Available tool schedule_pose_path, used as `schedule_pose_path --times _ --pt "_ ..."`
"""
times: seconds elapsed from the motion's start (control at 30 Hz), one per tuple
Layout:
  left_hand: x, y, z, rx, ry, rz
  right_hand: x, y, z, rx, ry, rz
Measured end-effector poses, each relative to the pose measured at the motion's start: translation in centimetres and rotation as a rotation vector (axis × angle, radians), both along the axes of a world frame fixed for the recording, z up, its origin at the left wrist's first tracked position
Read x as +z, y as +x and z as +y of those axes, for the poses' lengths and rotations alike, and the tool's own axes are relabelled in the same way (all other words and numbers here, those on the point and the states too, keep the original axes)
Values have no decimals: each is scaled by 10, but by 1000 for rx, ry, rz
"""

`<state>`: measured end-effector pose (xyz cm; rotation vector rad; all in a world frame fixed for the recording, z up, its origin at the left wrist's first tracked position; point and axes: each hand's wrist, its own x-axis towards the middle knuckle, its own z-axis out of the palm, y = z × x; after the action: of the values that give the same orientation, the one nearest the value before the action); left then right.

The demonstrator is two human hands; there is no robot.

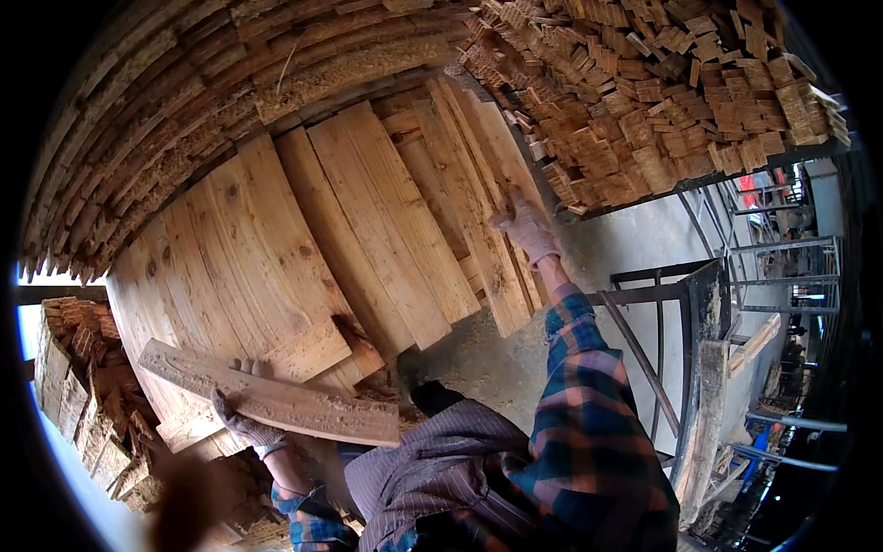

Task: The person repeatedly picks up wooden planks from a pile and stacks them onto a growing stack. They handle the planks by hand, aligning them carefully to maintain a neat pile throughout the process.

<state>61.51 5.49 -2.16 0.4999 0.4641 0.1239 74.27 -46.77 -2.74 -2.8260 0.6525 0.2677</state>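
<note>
A short wooden board (313, 401), dusted with sawdust, lies slantwise in my left hand (246, 423). The glove is closed around it, thumb on the near side and fingertips over the far edge. At the right end of a layer of planks, my right hand (532, 234), also gloved, grips a long narrow wooden plank (476, 198) by its edge. Part of that grip is hidden under the palm. Wide pale planks (248, 216) lie side by side between the hands, some overlapping. A shorter piece (308, 351) rests crosswise over their near ends.
Tall stacks of rough boards (212, 83) rise along the far side. A pile of cut wood ends (671, 110) stands at the far right. Broken wood (83, 405) is heaped at left. A dark metal frame (685, 294) stands right of my arm, above the concrete floor (616, 244).
</note>
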Motion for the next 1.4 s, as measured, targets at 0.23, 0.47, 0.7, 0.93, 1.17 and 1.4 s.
schedule_pose_path --times 0.23,0.47,0.7,0.93,1.17,1.4 --pt "0 3 -5 -31 -14 -91 -45 20 -46 160 196 -81" --pt "7 3 -4 51 -87 -37 7 -10 -57 99 801 -357" --pt "-9 -19 11 94 -294 -68 68 -29 80 206 1040 -97" --pt "-12 -27 10 118 -220 -42 74 134 393 806 1154 202" --pt "-23 -30 12 179 -232 -58 50 139 529 986 -195 194" --pt "-17 -29 17 178 -320 -49 36 173 519 1047 -263 178"
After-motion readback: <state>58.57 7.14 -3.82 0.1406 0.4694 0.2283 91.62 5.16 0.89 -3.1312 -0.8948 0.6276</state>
